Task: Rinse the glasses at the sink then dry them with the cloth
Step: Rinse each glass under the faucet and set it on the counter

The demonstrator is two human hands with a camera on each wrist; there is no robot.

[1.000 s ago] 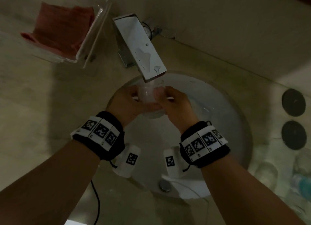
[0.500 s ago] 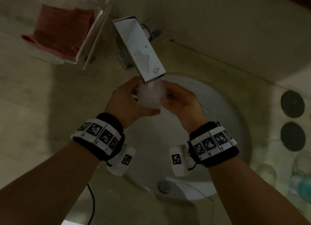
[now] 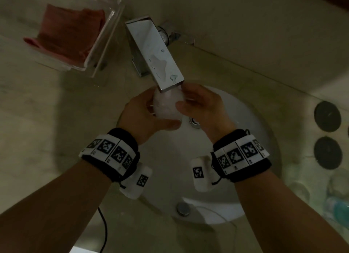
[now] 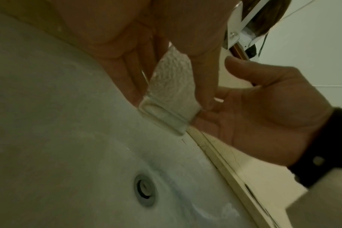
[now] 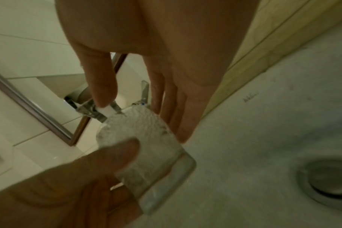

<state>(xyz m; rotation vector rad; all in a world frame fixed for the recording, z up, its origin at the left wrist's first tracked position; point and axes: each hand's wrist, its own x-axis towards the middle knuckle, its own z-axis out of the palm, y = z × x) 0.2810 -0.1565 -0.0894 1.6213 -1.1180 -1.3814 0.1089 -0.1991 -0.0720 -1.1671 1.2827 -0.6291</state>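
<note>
Both hands on one glass under the faucet, over the sink: left hand fingers curled around its side, right hand fingers and thumb pinching near the rim. Rinsing step, judged midway. Next: away from the water, then toward the red cloth far left of the fingers.

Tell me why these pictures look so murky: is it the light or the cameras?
Mostly dim light: the head view is dark, with a broad shadow on the counter left of the sink; the left wrist view is grainy, the glass soft; the right wrist view blurs the near thumb and bends the mirror frame.
</note>
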